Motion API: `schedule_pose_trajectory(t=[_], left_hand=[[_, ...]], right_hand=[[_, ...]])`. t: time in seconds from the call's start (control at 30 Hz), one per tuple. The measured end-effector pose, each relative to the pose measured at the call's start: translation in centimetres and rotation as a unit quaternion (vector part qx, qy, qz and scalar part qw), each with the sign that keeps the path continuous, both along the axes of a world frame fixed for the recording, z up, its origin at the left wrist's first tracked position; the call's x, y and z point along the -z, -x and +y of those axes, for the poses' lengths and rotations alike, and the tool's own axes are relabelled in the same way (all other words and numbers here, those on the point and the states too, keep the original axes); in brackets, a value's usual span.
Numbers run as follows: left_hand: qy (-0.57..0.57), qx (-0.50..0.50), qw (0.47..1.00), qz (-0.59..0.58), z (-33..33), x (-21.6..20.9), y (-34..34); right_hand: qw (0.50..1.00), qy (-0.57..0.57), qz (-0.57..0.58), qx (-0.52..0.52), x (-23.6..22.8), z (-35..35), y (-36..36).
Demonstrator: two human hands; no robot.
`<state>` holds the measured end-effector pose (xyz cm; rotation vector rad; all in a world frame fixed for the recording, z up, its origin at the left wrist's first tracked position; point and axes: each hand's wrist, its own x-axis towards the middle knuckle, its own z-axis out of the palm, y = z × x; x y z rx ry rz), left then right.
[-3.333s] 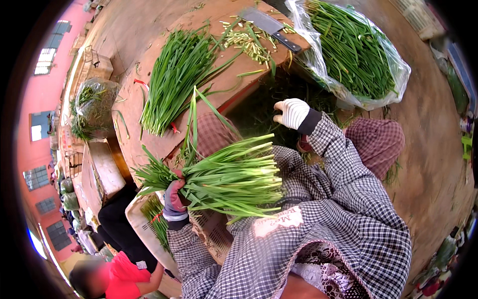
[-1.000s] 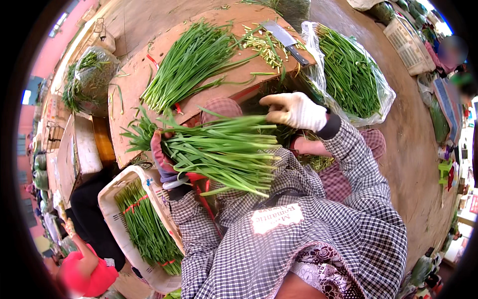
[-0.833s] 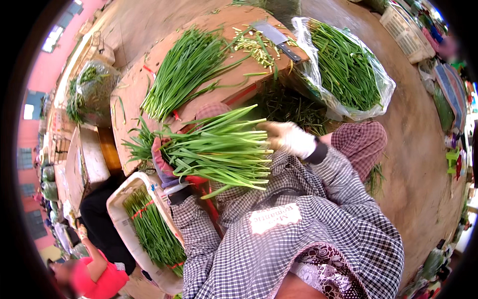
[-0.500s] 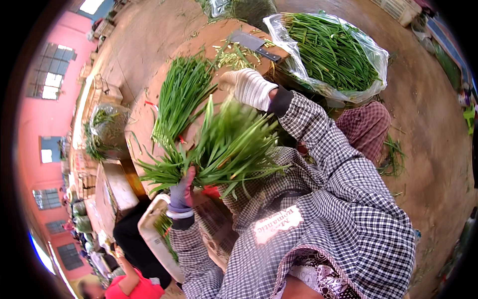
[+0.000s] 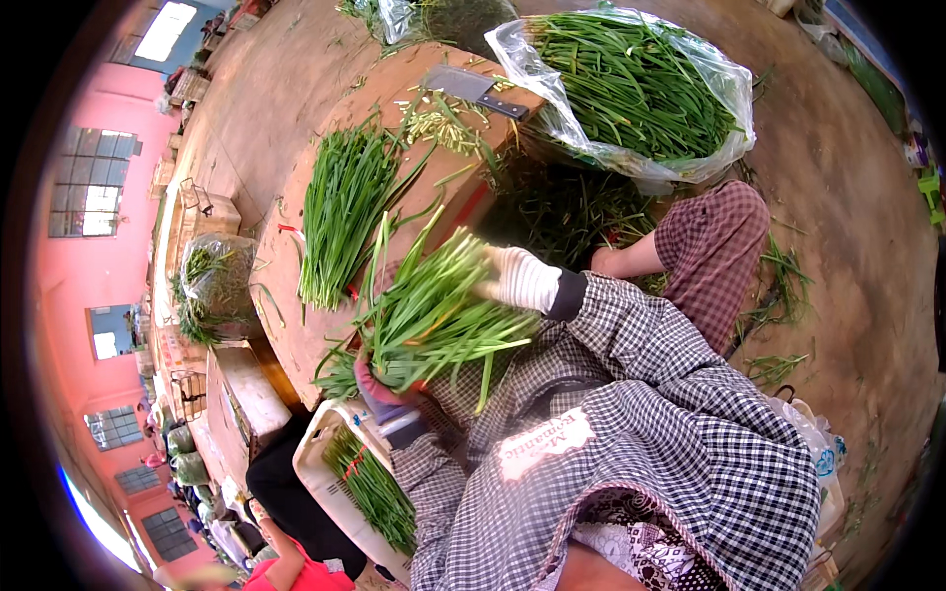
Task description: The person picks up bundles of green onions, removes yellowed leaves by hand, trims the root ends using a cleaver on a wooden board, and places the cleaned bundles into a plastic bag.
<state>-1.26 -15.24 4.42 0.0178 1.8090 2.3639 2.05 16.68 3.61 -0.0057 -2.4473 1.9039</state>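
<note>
- I see the left hand (image 5: 379, 386) gripping a bunch of green chives (image 5: 434, 310) at its base, above the wooden block (image 5: 296, 295).
- Right hand (image 5: 517, 279), white-gloved, touches the leaves; grip blurred, can't tell.

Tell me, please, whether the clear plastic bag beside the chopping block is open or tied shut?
Open: the plastic bag's mouth is spread wide, and the green stalks heaped inside lie uncovered.

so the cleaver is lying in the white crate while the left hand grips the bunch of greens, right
Not quite. The cleaver lies on the wooden chopping block, at its far edge beside the clear bag of greens. The white crate holds only a tied bundle of greens. The left hand does grip the bunch of greens, as the head view shows.
</note>
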Motion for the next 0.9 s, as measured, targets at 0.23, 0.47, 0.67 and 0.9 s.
schedule_pose_trajectory(t=[0.23, 0.47, 0.67, 0.9], left_hand=[[-0.159, -0.091, 0.980, -0.074, -0.8, 3.1, -0.6], [-0.091, -0.154, 0.982, -0.053, 0.9, 2.1, -0.4], [-0.046, -0.139, 0.988, -0.046, 2.5, -0.2, -1.5], [-0.119, -0.150, 0.980, -0.058, 1.4, 1.4, -1.1]], right_hand=[[0.990, -0.073, 0.025, 0.117, 4.6, 8.5, -1.8], [0.993, -0.094, 0.068, 0.012, -4.1, 7.0, -2.3], [0.964, -0.247, 0.088, -0.039, 0.0, 0.6, 1.8], [0.996, 0.076, 0.035, 0.038, 8.6, -0.2, 3.6]])
